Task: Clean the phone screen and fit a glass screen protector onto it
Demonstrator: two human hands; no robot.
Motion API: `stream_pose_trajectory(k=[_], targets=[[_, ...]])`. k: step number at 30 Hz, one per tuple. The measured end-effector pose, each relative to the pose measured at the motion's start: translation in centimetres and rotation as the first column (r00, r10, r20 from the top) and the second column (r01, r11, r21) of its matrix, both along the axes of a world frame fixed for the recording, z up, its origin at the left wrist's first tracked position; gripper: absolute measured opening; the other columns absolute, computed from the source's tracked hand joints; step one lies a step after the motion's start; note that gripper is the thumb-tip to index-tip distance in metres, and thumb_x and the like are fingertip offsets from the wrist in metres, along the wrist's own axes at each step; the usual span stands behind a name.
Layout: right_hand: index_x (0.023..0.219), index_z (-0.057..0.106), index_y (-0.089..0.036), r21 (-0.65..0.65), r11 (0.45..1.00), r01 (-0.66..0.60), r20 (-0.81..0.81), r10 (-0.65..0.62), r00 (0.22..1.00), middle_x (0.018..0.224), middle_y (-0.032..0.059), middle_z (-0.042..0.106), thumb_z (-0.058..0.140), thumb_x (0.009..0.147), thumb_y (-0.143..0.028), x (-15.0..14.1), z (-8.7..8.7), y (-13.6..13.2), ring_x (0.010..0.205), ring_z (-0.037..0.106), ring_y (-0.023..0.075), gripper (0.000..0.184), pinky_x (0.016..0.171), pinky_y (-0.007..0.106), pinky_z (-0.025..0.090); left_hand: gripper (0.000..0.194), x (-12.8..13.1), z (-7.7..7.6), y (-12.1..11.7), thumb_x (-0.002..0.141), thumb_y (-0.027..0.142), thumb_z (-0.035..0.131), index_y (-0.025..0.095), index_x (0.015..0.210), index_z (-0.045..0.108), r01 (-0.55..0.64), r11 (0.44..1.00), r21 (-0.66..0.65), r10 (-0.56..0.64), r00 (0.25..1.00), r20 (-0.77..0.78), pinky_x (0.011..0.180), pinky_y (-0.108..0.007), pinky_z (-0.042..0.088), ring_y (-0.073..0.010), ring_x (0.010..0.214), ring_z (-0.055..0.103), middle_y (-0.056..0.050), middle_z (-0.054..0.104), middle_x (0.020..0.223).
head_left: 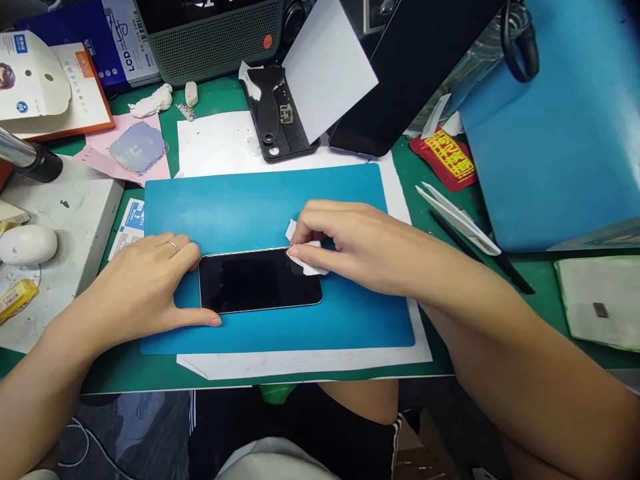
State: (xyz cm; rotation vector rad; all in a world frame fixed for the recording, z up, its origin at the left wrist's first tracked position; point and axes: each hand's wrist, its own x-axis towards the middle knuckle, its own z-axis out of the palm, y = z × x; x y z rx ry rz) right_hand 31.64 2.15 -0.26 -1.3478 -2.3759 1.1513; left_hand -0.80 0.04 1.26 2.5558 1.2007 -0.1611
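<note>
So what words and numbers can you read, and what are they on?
"LCD": on the blue-and-white box; its looping script is unclear.
Red packet: big characters, too blurred to read surely.
Small blue-and-white card, orange-edged booklet, yellow wrapper: print too small.
Smartphone: no writing showing.

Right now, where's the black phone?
In the head view's middle, the black phone lies on the blue mat, the left hand at its left end and tissue in the right hand at its upper right.

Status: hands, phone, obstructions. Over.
Left hand at phone, left end. Right hand pinching tissue, right end. Screen-up on blue mat. Hand, tissue hide far corner.
</note>
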Motion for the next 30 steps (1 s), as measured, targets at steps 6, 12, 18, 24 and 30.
stream_pose_trajectory(k=[6, 12, 18, 24, 30], targets=[[0.092, 0.064, -0.024, -0.043, 0.999, -0.018, 0.025, 0.019, 1.000, 0.099, 0.0055, 0.068, 0.064, 0.098, -0.042, 0.08, 0.21, -0.05, 0.084, 0.061, 0.0221, 0.019, 0.071, 0.035, 0.043, 0.070, -0.04, 0.18, -0.05, 0.088, 0.095, 0.058, 0.025, 0.088, 0.049, 0.015, 1.000, 0.019, -0.015, 0.999, -0.044, 0.067, -0.039, 0.041, -0.0262, 0.073, 0.058, -0.004, 0.061, 0.084], [0.084, 0.060, -0.023, 0.004, 0.999, 0.037, 0.026, -0.037, 0.999, 0.095, 0.0059, 0.066, 0.058, 0.103, -0.039, -0.53, 0.10, -0.31, 0.085, 0.060, 0.0221, 0.025, 0.072, 0.036, 0.042, 0.074, 0.00, 0.14, -0.04, 0.084, 0.099, 0.059, 0.026, 0.087, 0.048, 0.012, 1.000, 0.009, -0.012, 0.999, -0.041, 0.067, -0.040, 0.041, -0.0273, 0.073, 0.059, -0.005, 0.061, 0.083], [0.088, 0.060, -0.024, -0.018, 1.000, 0.008, 0.036, -0.007, 0.999, 0.096, 0.0046, 0.065, 0.066, 0.099, -0.041, -0.29, 0.12, -0.24, 0.086, 0.060, 0.0217, 0.022, 0.071, 0.034, 0.041, 0.072, -0.09, 0.11, 0.03, 0.087, 0.097, 0.058, 0.026, 0.086, 0.049, 0.007, 1.000, 0.004, -0.007, 1.000, 0.002, 0.066, -0.039, 0.039, -0.0270, 0.072, 0.057, -0.005, 0.060, 0.082], [0.085, 0.059, -0.024, 0.010, 1.000, 0.012, 0.016, -0.013, 1.000, 0.094, 0.0056, 0.066, 0.057, 0.106, -0.036, -0.37, 0.05, -0.13, 0.084, 0.060, 0.0212, 0.025, 0.073, 0.035, 0.042, 0.072, -0.11, 0.06, -0.01, 0.088, 0.097, 0.057, 0.025, 0.086, 0.050, 0.009, 1.000, 0.010, -0.009, 1.000, 0.011, 0.067, -0.039, 0.038, -0.0261, 0.071, 0.056, -0.005, 0.060, 0.082], [0.087, 0.058, -0.024, 0.015, 1.000, 0.018, 0.027, -0.019, 0.999, 0.095, 0.0050, 0.064, 0.062, 0.103, -0.041, -0.53, -0.18, -0.47, 0.085, 0.058, 0.0219, 0.024, 0.072, 0.034, 0.040, 0.071, -0.20, 0.01, -0.01, 0.085, 0.095, 0.063, 0.025, 0.086, 0.052, -0.005, 1.000, -0.004, 0.005, 1.000, 0.014, 0.068, -0.039, 0.038, -0.0272, 0.073, 0.057, -0.005, 0.060, 0.082]])
